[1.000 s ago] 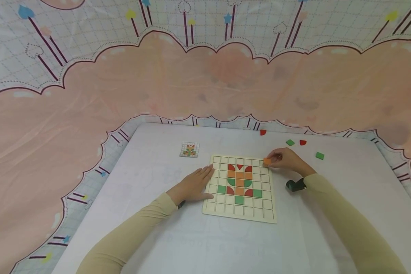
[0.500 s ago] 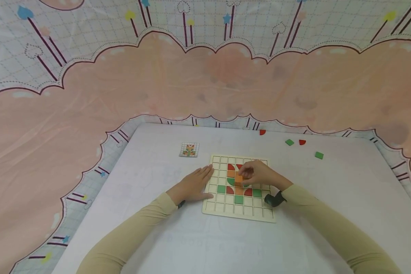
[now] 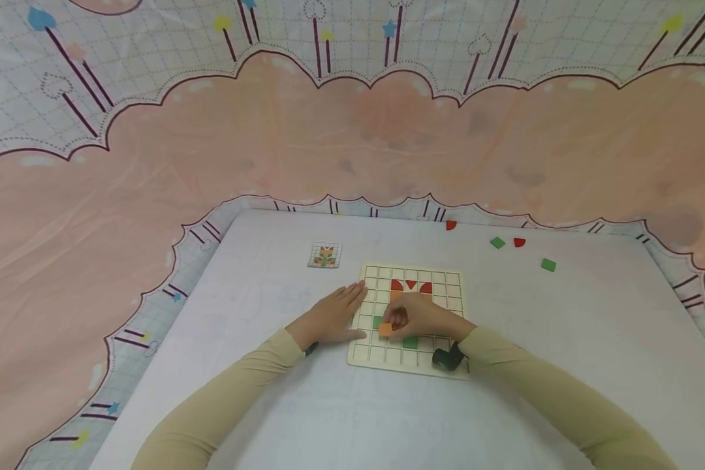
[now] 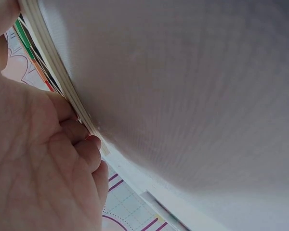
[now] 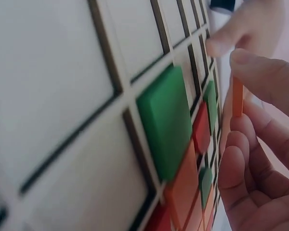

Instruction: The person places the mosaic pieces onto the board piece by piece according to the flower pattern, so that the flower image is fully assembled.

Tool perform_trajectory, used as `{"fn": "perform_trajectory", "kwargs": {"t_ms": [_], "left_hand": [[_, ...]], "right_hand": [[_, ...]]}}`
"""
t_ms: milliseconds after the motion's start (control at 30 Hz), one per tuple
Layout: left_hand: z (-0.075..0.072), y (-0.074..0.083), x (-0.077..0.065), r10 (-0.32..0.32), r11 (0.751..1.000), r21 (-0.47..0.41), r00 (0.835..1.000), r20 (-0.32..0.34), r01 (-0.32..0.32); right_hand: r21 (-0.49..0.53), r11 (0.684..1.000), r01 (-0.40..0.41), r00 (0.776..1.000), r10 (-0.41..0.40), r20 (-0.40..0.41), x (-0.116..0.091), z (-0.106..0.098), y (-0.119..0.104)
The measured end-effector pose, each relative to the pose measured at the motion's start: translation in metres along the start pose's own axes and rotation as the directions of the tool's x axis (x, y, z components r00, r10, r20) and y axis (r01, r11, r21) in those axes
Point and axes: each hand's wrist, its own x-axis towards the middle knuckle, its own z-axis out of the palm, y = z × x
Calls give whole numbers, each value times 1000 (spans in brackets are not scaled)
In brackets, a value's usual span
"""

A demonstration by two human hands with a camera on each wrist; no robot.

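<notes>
A cream grid board [image 3: 369,356] lies on the table, with red, orange and green tiles set in its squares. My left hand [image 3: 331,316] rests flat along the board's left edge, fingers straight and thumb spread; in the left wrist view its fingers [image 4: 89,151] touch the board's side. Over the board's lower left part, my right hand [image 3: 425,316] pinches an orange square tile [image 3: 385,329] between thumb and fingers. In the right wrist view that orange tile appears edge-on, apart from the grid. A green tile [image 5: 166,120] sits in the board nearby. The right hand hides the pattern's middle.
A small pattern card [image 3: 325,255] lies behind the board at the left. Loose at the back right are red quarter-round tiles [image 3: 519,242] and green square tiles [image 3: 549,265]. A patterned cloth [image 3: 352,143] rises behind the white table [image 3: 270,405].
My right hand has carried the orange tile from the board's upper right corner, leftward and nearer to me, across the pattern to the lower left part. The left hand has stayed in place.
</notes>
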Motion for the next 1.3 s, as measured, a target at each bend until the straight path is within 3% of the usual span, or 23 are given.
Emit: {"fn": "perform_trajectory", "kwargs": {"t_ms": [233, 800, 1300], "left_hand": [[-1, 0, -1, 2, 1000, -8, 1000, 4, -2], [-2, 2, 0, -27, 1000, -12, 999, 30, 27], [1, -1, 0, -1, 1000, 11, 1000, 3, 1]], "right_hand": [[-6, 1000, -12, 1000, 13, 26, 4, 6, -1], [-91, 993, -80, 996, 83, 36, -10, 3, 2], [-70, 997, -35, 998, 39, 50, -14, -1, -2]]}}
